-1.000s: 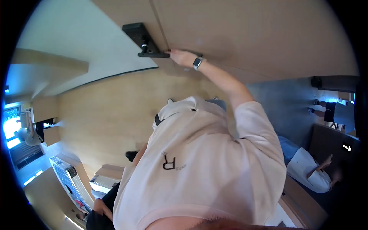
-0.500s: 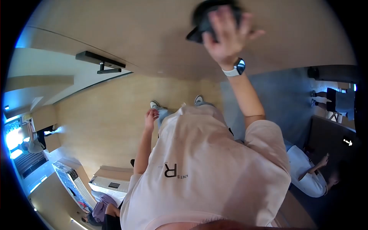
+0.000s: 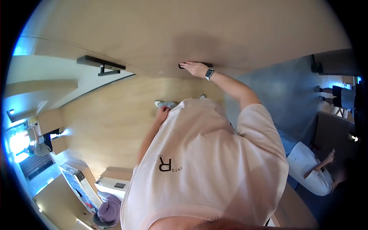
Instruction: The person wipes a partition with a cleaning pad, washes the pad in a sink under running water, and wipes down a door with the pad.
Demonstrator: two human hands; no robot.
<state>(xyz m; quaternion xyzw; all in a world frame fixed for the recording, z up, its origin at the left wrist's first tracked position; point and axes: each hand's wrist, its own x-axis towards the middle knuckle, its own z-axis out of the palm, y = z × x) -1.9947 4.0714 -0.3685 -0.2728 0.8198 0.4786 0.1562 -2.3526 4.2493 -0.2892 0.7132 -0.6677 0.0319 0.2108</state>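
Note:
My right hand (image 3: pixel 193 68), with a watch (image 3: pixel 209 73) on the wrist, presses flat with its fingers together on a thin black cloth-like pad (image 3: pixel 209 64). The pad lies against the large beige door panel (image 3: pixel 249 30); the hand covers most of it, so its exact kind is unclear. Down by my hip, my left hand (image 3: pixel 163 110) hangs beside the hem of my light shirt (image 3: pixel 207 153). Its fingers are loosely curled, with nothing visible in them. To the left on the panel sits a dark lever handle (image 3: pixel 109 72).
Wooden floor (image 3: pixel 111 107) lies below, with grey flooring (image 3: pixel 260 92) at the right. A person in white (image 3: pixel 308 168) sits at the lower right. Another person in purple (image 3: pixel 109 209) is at the lower left, near boxed goods (image 3: pixel 115 183). More people stand farther off on both sides.
My right hand has moved down the panel with the black pad, from high up to near handle level. My left hand has come closer to the shirt hem.

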